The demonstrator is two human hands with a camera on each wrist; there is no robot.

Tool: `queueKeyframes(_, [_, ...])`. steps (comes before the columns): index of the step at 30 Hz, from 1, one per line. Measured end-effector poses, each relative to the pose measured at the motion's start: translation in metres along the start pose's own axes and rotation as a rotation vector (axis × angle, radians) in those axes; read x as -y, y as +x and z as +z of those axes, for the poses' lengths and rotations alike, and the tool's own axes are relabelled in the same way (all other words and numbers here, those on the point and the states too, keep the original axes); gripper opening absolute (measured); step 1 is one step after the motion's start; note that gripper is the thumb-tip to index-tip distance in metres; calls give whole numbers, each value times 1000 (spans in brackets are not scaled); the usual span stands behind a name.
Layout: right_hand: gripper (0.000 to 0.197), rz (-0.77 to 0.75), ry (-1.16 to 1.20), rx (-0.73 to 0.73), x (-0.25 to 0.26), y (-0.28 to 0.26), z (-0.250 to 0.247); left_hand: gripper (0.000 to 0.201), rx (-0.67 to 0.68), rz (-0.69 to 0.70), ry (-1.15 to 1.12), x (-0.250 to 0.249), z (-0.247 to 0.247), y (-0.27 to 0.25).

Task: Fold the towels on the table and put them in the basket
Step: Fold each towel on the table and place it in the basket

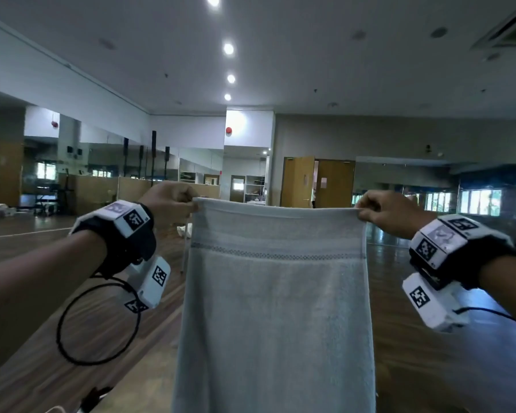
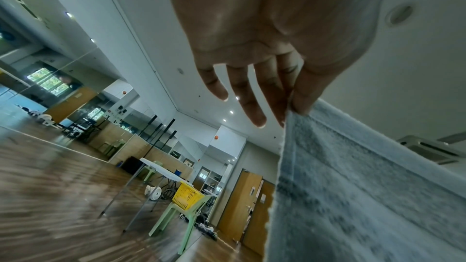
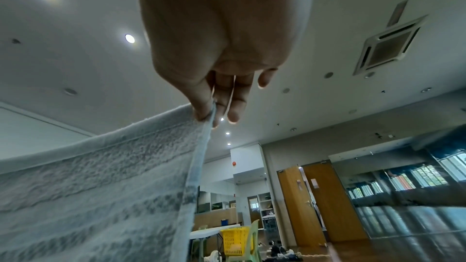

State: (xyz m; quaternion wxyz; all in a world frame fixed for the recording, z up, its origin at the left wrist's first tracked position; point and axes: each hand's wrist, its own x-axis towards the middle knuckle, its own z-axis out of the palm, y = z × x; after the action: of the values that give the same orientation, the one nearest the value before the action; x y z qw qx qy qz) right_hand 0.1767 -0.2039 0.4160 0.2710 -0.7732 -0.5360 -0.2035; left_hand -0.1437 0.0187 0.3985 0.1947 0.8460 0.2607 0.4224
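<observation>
A pale grey-blue towel (image 1: 276, 293) with a woven band near its top hangs straight down in front of me, stretched flat between both hands. My left hand (image 1: 173, 201) pinches its top left corner between thumb and fingers; in the left wrist view the left hand (image 2: 290, 107) grips the towel (image 2: 365, 196) edge. My right hand (image 1: 379, 211) pinches the top right corner; the right wrist view shows the right hand (image 3: 209, 111) holding the towel (image 3: 100, 196) there. A yellow basket (image 2: 188, 196) sits on a pale green chair beyond; the yellow basket (image 3: 235, 241) also shows in the right wrist view.
A white folding table (image 2: 161, 170) stands next to the green chair (image 2: 181, 218) with the basket. Wooden floor (image 1: 72, 338) spreads around. Mirrored walls and wooden doors (image 1: 319, 181) line the far side. A black cable loop (image 1: 99, 323) hangs under my left wrist.
</observation>
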Motion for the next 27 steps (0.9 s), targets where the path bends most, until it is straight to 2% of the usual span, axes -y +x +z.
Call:
queueKeyframes(3, [14,36,-26,-104,-8,4,14,20,-57,8,29,10,21,9])
queueKeyframes(5, [6,44,-18,-218,-7,8,18,14,-116,8,-13,12,30,16])
queueKeyframes(8, [3,47,-17,-288,-4,9,25,3,-216,31,2,16,43,23])
queueKeyframes(10, [4,71,15,-274,-10,9,38,4,-238,63,13,24,53,20])
queueKeyframes(13, [20,69,97,-181,-22,-3,69,11,-207,66,-8,50,75,6])
queueKeyframes(15, [19,58,87,-90,-31,-22,98,18,-141,35,32,76,97,-13])
queueKeyframes(18, [15,60,114,84,-49,-67,155,13,-7,3,155,121,134,-60])
queueKeyframes(21, [26,17,80,304,-67,-129,214,11,287,-11,390,155,170,-125])
queueKeyframes(23, [23,-5,-38,439,-73,-176,248,9,524,4,535,169,192,-172])
queueKeyframes(27, [20,-75,-224,631,-87,-252,299,17,792,25,608,190,233,-249])
